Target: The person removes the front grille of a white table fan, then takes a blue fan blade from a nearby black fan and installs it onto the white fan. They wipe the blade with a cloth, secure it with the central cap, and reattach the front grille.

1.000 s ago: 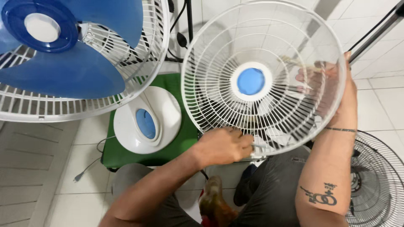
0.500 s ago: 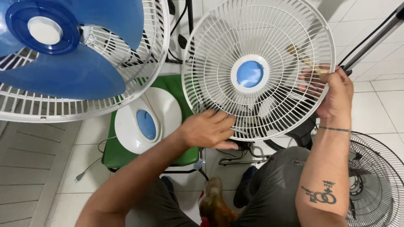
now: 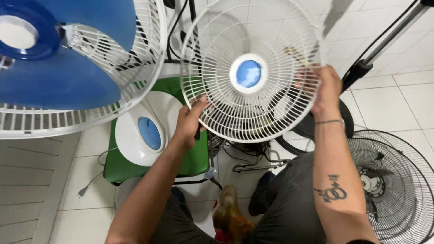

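Observation:
I hold a round white wire fan guard (image 3: 253,36) with a blue centre cap (image 3: 248,73) up in front of me. My left hand (image 3: 190,119) grips its lower left rim, thumb over the wires. On the right rim, my right hand (image 3: 326,88) clasps the guard, with a thin bracelet on the wrist and a tattoo on the forearm. To the left stands a fan with blue blades (image 3: 58,86) inside a white rear guard (image 3: 149,68).
A green stool (image 3: 122,169) carries a white fan base with a blue oval (image 3: 149,133). A black wire fan guard (image 3: 389,180) lies on the tiled floor at right. A dark stand pole (image 3: 384,40) slants at top right. Cables run under the guard.
My left hand has slid from the guard's bottom edge up to its lower left rim. The guard has turned and risen a little, and the view has closed in.

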